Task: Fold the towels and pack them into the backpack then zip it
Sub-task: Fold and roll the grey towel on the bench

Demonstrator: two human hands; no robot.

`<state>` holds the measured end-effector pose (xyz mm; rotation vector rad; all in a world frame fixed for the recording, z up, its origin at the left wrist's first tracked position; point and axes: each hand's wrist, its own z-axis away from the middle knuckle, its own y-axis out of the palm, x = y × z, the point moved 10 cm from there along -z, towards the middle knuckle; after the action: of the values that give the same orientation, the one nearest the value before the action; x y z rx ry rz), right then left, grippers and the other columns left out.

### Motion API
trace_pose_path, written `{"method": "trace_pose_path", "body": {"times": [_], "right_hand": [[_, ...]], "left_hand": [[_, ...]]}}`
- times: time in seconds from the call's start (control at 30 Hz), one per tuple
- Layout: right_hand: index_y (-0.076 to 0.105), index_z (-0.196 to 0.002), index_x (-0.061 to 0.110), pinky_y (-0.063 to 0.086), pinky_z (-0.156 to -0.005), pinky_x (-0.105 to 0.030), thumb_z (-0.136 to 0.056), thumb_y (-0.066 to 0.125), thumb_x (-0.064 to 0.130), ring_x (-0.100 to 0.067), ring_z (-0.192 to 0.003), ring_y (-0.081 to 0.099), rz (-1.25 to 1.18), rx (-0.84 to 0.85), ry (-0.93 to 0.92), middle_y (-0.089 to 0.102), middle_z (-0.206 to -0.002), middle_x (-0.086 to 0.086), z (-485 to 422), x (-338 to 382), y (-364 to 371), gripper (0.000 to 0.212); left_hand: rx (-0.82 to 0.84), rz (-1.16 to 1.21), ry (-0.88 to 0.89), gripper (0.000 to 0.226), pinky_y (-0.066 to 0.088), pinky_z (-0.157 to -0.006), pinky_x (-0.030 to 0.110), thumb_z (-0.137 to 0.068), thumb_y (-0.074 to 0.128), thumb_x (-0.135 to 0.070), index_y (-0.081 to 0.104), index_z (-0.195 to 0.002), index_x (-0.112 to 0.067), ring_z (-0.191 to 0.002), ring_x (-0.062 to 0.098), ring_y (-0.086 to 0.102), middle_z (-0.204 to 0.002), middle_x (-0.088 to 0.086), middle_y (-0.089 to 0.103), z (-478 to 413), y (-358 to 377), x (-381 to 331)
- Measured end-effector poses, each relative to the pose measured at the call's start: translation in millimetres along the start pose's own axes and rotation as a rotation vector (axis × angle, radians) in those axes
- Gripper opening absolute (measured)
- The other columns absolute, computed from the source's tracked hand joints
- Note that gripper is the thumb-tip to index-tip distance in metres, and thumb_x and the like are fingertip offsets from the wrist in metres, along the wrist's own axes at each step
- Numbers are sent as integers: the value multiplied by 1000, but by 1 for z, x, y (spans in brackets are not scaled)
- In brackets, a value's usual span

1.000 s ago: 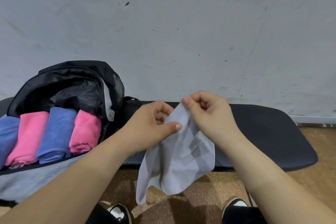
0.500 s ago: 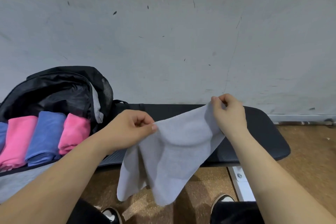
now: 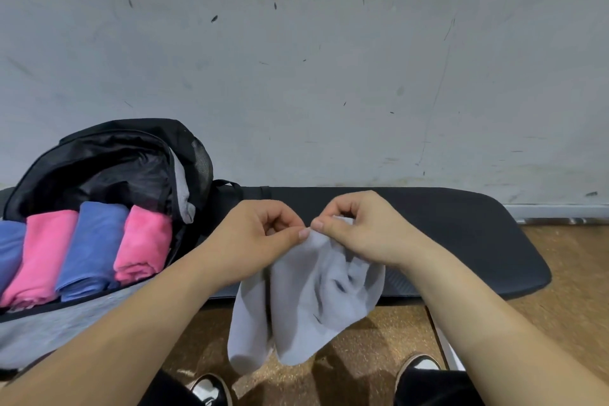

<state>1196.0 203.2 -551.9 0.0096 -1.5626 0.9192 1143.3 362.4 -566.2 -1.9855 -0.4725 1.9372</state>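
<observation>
A pale grey towel (image 3: 306, 300) hangs in the air in front of the black bench (image 3: 461, 241). My left hand (image 3: 257, 241) pinches its top edge, and my right hand (image 3: 359, 231) pinches the same edge right beside it, thumbs almost touching. The towel droops in loose folds below both hands. At the left an open black backpack (image 3: 125, 158) lies on the bench with several rolled pink and blue towels (image 3: 92, 254) lined up inside it.
A scuffed pale wall (image 3: 329, 59) rises directly behind the bench. The brown speckled floor (image 3: 379, 339) lies below, with my two shoes (image 3: 211, 389) at the bottom edge. The backpack's grey front flap (image 3: 49, 330) spreads toward me at the left.
Half a second ago my hands held the towel stretched wide apart. They have come back together, and the towel now hangs doubled and bunched below them.
</observation>
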Motion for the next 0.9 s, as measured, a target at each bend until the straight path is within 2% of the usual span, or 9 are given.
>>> {"method": "trace_pose_path", "body": {"times": [0.17, 0.3, 0.37, 0.47, 0.53, 0.63, 0.7, 0.77, 0.9], "right_hand": [[64, -89, 30, 41, -60, -29, -100, 57, 43, -8, -75, 58, 396, -313, 26, 63, -77, 14, -7, -10, -33, 19], [63, -98, 25, 41, -70, -35, -104, 50, 41, -24, -88, 61, 466, -526, 245, 66, -96, 8, -7, -52, -75, 22], [64, -100, 22, 43, -71, -36, -104, 49, 41, -26, -87, 60, 490, -558, 328, 68, -101, 2, -6, -70, -85, 24], [70, -105, 27, 47, -74, -35, -102, 55, 43, -18, -94, 62, 467, -491, 262, 69, -109, 7, -13, -65, -73, 21], [72, -115, 34, 51, -88, -30, -96, 65, 44, -5, -108, 62, 313, -414, 114, 68, -117, 18, -16, -40, -51, 22], [73, -125, 31, 44, -93, -4, -94, 74, 31, 6, -115, 59, 76, -194, -49, 69, -121, 23, -13, 0, -5, 31], [76, -122, 30, 51, -93, -10, -96, 71, 23, 2, -107, 66, 22, -16, -73, 75, -113, 16, -9, 11, 23, 27], [80, -106, 29, 57, -84, -30, -96, 72, 22, -15, -90, 72, -29, 49, -62, 78, -93, 2, -9, 12, 33, 15], [80, -85, 25, 58, -81, -29, -92, 76, 26, -9, -85, 71, 22, -108, 7, 78, -84, 8, -21, -6, 11, 8]], "left_hand": [[36, -141, -63, 15, 46, -60, 28, -92, 79, -32, 75, -81, -23, -61, 7, 55, -73, 9, 73, -4, -2, 14], [-72, -130, -109, 23, 40, -54, 24, -88, 83, -31, 72, -75, -15, -54, 10, 46, -59, -1, 60, -6, -26, 19], [-83, -107, -131, 23, 43, -57, 27, -87, 84, -30, 72, -75, -14, -56, 12, 51, -62, 8, 65, -5, -34, 23], [-101, -79, -111, 16, 48, -59, 31, -88, 84, -25, 75, -78, -16, -59, 12, 56, -75, 17, 73, -3, -36, 20], [-96, -41, -68, 12, 50, -61, 32, -88, 83, -22, 76, -80, -18, -63, 13, 59, -79, 15, 74, -2, -30, 13], [-73, -19, 3, 9, 50, -62, 28, -89, 83, -24, 78, -82, -24, -65, 9, 61, -78, 6, 75, -2, -21, 3], [-64, -25, 31, 5, 54, -63, 38, -91, 81, -29, 79, -86, -27, -67, 21, 65, -80, 6, 76, -4, -18, 1], [-71, -34, 46, 3, 57, -66, 45, -92, 79, -31, 79, -89, -29, -72, 34, 67, -82, 9, 77, -5, -17, -1], [-54, -131, 0, 5, 50, -61, 24, -90, 81, -28, 78, -86, -26, -62, 4, 58, -79, 2, 76, -6, -18, 5]]}}
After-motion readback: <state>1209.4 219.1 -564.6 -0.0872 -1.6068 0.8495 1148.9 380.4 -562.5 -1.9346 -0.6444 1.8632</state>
